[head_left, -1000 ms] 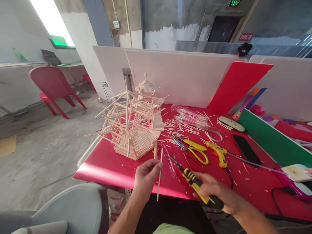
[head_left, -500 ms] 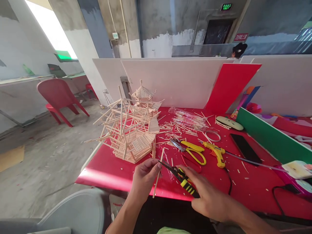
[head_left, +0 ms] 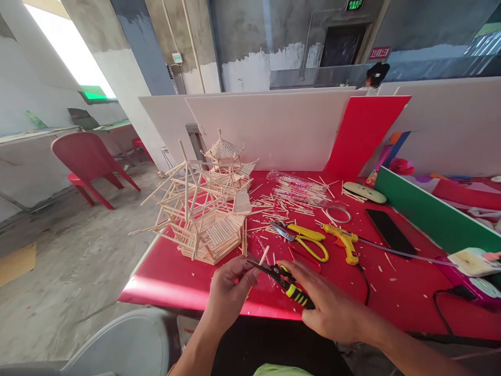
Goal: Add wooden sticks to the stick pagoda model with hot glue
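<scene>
My left hand (head_left: 231,286) pinches a thin wooden stick (head_left: 264,255) near the front edge of the table; its fingers hide the middle of the stick. My right hand (head_left: 326,303) is wrapped round black-and-yellow pliers (head_left: 291,289). Their long, thin dark jaws reach across the stick to my left fingertips. Whether the jaws touch the stick, I cannot tell. Just beyond my left hand stands a pavilion-like model of wooden sticks (head_left: 213,230), with an open roof frame. A smaller roofed tower (head_left: 223,149) rises behind it.
On the red table (head_left: 156,279) lie yellow-handled scissors (head_left: 313,248), a yellow glue gun (head_left: 344,243) with its cord, a roll of tape (head_left: 338,214), a phone (head_left: 390,232) and many loose sticks (head_left: 299,193). White boards (head_left: 266,130) stand behind. A grey stool (head_left: 121,342) is at lower left.
The view has shifted slightly. The stick has slid lower and tilted in my left hand, with less of it showing above and below the fingers. The pliers' jaws look more spread.
</scene>
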Tool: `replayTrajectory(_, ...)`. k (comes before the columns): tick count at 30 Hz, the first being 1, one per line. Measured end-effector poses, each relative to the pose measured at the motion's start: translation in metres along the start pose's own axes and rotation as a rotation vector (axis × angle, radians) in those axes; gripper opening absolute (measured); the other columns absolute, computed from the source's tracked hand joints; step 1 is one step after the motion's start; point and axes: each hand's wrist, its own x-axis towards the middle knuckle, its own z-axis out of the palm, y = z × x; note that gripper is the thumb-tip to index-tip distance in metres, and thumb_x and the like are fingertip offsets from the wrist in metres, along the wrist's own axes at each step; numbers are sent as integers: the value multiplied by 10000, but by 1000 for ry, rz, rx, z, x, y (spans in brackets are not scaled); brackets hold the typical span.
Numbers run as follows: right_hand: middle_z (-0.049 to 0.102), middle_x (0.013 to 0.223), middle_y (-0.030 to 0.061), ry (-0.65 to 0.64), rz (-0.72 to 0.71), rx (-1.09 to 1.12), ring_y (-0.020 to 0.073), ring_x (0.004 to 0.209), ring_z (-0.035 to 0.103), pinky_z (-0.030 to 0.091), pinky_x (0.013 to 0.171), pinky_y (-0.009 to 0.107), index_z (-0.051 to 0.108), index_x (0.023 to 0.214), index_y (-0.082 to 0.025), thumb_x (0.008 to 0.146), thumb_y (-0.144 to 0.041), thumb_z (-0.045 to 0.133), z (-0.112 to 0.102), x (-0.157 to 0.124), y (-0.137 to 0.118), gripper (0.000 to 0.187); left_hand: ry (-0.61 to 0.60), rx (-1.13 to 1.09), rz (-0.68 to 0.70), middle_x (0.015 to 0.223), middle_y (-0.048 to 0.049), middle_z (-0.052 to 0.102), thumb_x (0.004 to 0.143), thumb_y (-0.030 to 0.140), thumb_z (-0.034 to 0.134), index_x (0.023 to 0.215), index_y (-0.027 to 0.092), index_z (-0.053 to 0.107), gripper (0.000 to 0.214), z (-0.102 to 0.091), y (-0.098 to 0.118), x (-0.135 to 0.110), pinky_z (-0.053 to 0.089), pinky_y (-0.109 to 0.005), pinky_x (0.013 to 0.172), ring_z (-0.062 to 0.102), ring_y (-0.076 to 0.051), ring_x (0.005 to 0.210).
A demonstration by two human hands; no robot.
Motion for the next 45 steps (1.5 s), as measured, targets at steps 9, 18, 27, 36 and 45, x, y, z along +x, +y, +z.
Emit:
replayTrajectory(9,405,1539,176,152,-54,-59,301,1436,364,353,1161,494,348,1506,-105,686,-101,495,17,4,3,833,72,28,65,724,-53,644,847,311,679,752,194,735,161,8,2,-5,438,-272,659,562,-189,697)
replayTrajectory(18,356,1575,138,123,-39,5,281,1477,282,306,1185,491,308,1525,-144,686,-103,467,21,2,12,855,165,38,168,617,-18,525,879,240,622,631,203,657,253,21,0,-11,365,-263,552,468,-158,590)
replayTrajectory(27,380,1554,148,150,-104,8,299,1458,320,302,1182,532,301,1525,-165,686,-75,472,29,6,17,861,78,-18,102,615,6,451,911,300,565,610,194,518,323,17,-2,-14,339,-261,564,406,-140,593)
replayTrajectory(36,325,1593,90,167,-226,18,306,1487,248,287,1180,565,196,1568,-266,695,-64,466,33,7,34,935,-166,-287,-247,543,49,383,885,519,597,645,181,522,422,10,-9,-10,190,-252,467,259,-78,478)
replayTrajectory(45,322,1596,104,138,-176,133,296,1489,240,260,1183,553,257,1559,-230,657,-59,472,32,7,26,943,-63,-253,-204,597,29,430,900,468,609,698,174,570,359,9,-15,-12,249,-234,510,332,-94,553)
